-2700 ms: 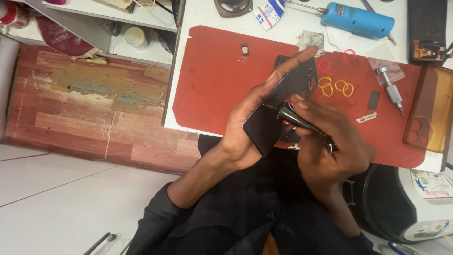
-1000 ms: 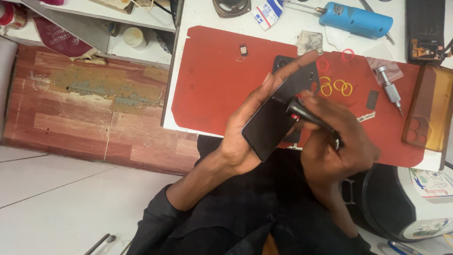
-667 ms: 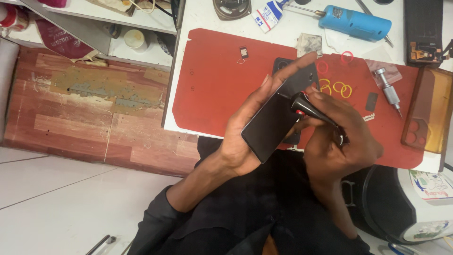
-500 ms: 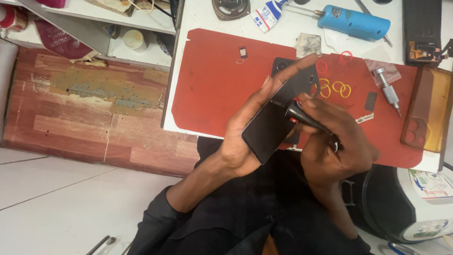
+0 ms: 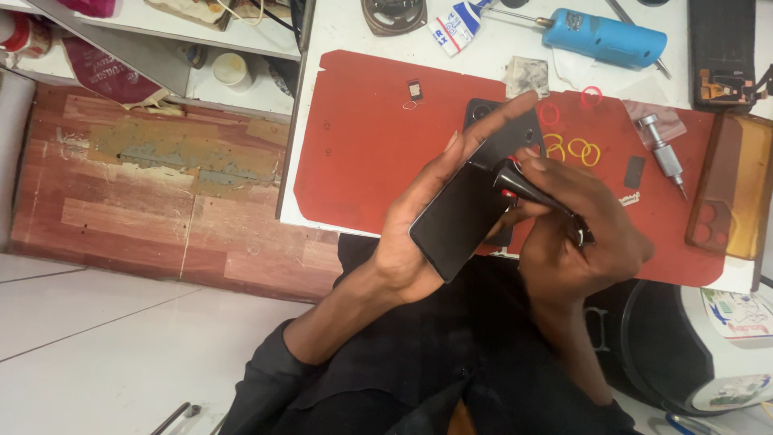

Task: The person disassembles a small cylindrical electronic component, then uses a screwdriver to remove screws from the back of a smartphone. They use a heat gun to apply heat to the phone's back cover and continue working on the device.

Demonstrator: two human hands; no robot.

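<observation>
The work looks to be in its middle, as far as one can judge: a dark phone point(image 5: 460, 219) is lifted clear of the worktop point(image 5: 354, 24) and a tool is set against it, while loose parts lie spread on the red mat point(image 5: 362, 145) beyond the hands, so disassembly or refitting seems under way rather than finished; whether the phone's own back is on or off cannot be told from this angle. The left hand point(image 5: 419, 217) cradles the phone from below, palm under it and fingers stretched long up its far edge, partly open rather than clenched. The right hand point(image 5: 584, 242) is closed in a pen-like grip around a dark-handled screwdriver point(image 5: 535, 192), its tip end touching the phone's upper end near the left fingertips. Just beyond the left fingers a separate black back cover with camera holes point(image 5: 491, 117) lies on the mat. Past the right hand sit yellow and red rubber rings point(image 5: 576, 149), a small metal bit driver point(image 5: 662, 147) and a brown phone case point(image 5: 729, 189) farther to the right. Well beyond both hands, a blue power tool point(image 5: 600, 36) rests on the white worktop, and a tiny card tray point(image 5: 415, 89) lies on the mat beyond the left hand.
</observation>
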